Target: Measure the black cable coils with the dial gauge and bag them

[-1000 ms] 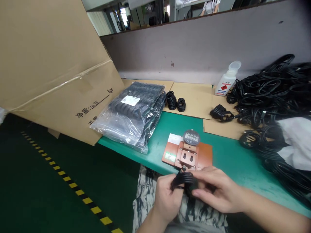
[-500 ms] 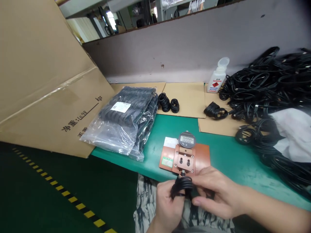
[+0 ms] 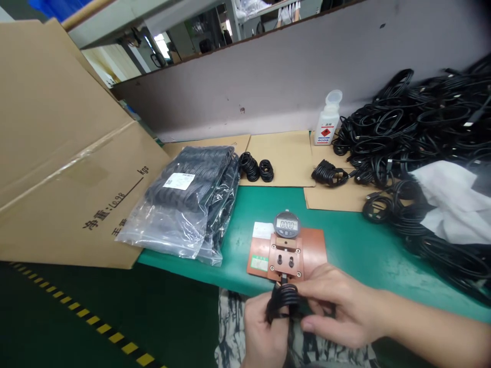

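Observation:
A coiled black cable [image 3: 286,297] is held between my two hands at the front edge of the table. My left hand [image 3: 264,324] is closed round the left side of the coil. From the right, my right hand [image 3: 337,306] grips the coil between thumb and fingers. One connector of the cable points away from me, at the near end of a brown gauge fixture [image 3: 312,250]; whether it is fully seated I cannot tell. On the fixture's far side a round digital dial gauge [image 3: 287,224] appears to read zero.
Clear bags of coiled cables [image 3: 180,199] lie left of the fixture, beside a large cardboard box [image 3: 69,179]. Two small coils [image 3: 253,167] rest on cardboard behind. A white bottle [image 3: 327,120], a heap of black cables [image 3: 422,122] and a white cloth [image 3: 445,199] are at right.
The camera view has shifted, so the table items sit slightly farther left. Both hands keep hold of the coiled cable at the fixture, with little visible change in grip.

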Demonstrator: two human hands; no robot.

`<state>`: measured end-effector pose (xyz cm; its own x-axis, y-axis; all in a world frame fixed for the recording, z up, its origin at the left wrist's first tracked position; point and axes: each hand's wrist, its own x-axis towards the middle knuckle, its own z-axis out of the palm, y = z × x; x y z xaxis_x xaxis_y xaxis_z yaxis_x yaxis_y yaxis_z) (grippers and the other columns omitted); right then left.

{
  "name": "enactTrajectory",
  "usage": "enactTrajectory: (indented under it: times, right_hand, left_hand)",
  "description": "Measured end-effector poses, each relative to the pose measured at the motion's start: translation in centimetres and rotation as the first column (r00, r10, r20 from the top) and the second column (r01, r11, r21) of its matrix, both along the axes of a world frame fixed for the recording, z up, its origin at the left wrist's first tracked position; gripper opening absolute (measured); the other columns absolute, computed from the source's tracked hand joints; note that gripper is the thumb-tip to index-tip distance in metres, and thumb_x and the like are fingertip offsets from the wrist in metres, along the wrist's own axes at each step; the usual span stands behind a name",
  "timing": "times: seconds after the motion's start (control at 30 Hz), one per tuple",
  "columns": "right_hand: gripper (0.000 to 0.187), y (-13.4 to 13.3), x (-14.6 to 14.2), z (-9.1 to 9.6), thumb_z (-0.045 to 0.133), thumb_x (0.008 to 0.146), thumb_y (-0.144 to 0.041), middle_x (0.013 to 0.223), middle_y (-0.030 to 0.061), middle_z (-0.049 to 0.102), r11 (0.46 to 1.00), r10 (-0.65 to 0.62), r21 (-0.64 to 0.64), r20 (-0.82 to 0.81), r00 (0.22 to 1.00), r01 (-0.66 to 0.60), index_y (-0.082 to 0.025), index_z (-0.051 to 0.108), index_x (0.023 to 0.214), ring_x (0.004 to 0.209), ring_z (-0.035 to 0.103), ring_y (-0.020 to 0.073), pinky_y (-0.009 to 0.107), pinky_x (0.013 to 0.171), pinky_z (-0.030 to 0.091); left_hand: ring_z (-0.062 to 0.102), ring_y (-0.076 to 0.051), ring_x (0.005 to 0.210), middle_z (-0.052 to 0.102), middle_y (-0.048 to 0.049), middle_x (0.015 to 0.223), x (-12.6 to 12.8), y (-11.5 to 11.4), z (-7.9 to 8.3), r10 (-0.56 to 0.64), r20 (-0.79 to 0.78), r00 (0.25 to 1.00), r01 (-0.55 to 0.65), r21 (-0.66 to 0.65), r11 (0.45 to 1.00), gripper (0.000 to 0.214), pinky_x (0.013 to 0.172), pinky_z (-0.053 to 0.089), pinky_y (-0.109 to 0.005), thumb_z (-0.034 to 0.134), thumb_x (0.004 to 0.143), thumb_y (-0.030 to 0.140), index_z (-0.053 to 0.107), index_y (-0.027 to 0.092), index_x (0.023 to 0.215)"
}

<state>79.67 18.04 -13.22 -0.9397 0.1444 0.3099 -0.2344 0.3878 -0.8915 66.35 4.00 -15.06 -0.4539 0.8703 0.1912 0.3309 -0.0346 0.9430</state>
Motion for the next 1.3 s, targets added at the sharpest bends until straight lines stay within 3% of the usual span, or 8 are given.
enactTrajectory:
  times: [0.2, 0.47, 0.63, 0.83, 1.07, 1.3]
  right_hand:
    - [0.025, 0.1, 0.0, 0.1, 0.061, 0.090, -0.030, 0.057, -0.0043, 0.050, 1.000, -0.002, -0.001, -0.006, 1.000, 0.002, -0.014, 0.067, 0.108, 0.046, 0.045, 0.0110, 0.023, 0.047, 0.035]
    - [0.010, 0.1, 0.0, 0.2, 0.062, 0.089, -0.025, 0.054, -0.0066, 0.046, 1.000, -0.018, -0.022, 0.009, 1.000, 0.018, -0.016, 0.064, 0.093, 0.043, 0.041, 0.0090, 0.023, 0.047, 0.034]
    - [0.011, 0.1, 0.1, 0.5, 0.060, 0.090, -0.023, 0.051, -0.0077, 0.042, 0.998, -0.045, -0.034, 0.038, 0.998, 0.046, -0.015, 0.064, 0.096, 0.041, 0.038, 0.0088, 0.024, 0.047, 0.032]
    - [0.014, 0.1, 0.1, 0.7, 0.057, 0.092, -0.019, 0.052, -0.0060, 0.045, 0.990, -0.116, -0.080, 0.028, 0.993, 0.118, -0.011, 0.066, 0.098, 0.042, 0.038, 0.0088, 0.022, 0.042, 0.030]
    - [0.017, -0.1, 0.5, 0.7, 0.054, 0.094, -0.018, 0.054, -0.0039, 0.050, 0.977, -0.213, 0.016, 0.024, 0.977, 0.213, -0.015, 0.063, 0.080, 0.045, 0.042, 0.0086, 0.021, 0.044, 0.034]
    - [0.027, 0.0, 0.8, 0.7, 0.053, 0.096, -0.019, 0.051, -0.0012, 0.057, 0.972, -0.216, 0.107, 0.057, 0.975, 0.209, -0.018, 0.058, 0.070, 0.042, 0.048, 0.0092, 0.022, 0.042, 0.033]
  left_hand:
    - [0.046, -0.012, 0.051, 0.051, 0.0008, 0.054, 0.3, 0.0, 0.1, 0.075, 0.033, 0.997, -0.073, -0.033, 0.997, 0.040, 0.051, 0.030, -0.024, 0.052, 0.092, 0.033, 0.056, 0.014, 0.057]
    - [0.048, -0.013, 0.052, 0.053, -0.0007, 0.056, -0.3, -0.2, -0.1, 0.000, -0.020, 1.000, -0.002, -0.091, 0.996, 0.037, 0.051, 0.033, -0.023, 0.050, 0.093, 0.030, 0.058, 0.014, 0.061]
    - [0.047, -0.014, 0.056, 0.055, -0.0015, 0.059, -0.1, 0.0, 0.4, 0.004, 0.070, 0.998, 0.004, -0.115, 0.993, 0.037, 0.052, 0.034, -0.023, 0.050, 0.094, 0.032, 0.058, 0.014, 0.063]
    - [0.033, -0.011, 0.054, 0.039, 0.0025, 0.057, 0.4, 0.4, 1.6, 0.030, 0.175, 0.984, 0.005, -0.196, 0.981, 0.043, 0.051, 0.027, -0.024, 0.049, 0.096, 0.037, 0.045, 0.017, 0.058]
    - [0.033, -0.010, 0.052, 0.038, 0.0030, 0.054, 0.4, 0.3, 2.0, 0.082, 0.257, 0.963, -0.005, -0.288, 0.958, 0.046, 0.049, 0.024, -0.025, 0.054, 0.093, 0.042, 0.043, 0.018, 0.055]
    - [0.034, -0.011, 0.053, 0.035, 0.0033, 0.054, 0.6, 0.3, 1.9, 0.103, 0.283, 0.954, -0.014, -0.302, 0.953, 0.047, 0.048, 0.024, -0.025, 0.055, 0.090, 0.045, 0.045, 0.018, 0.054]
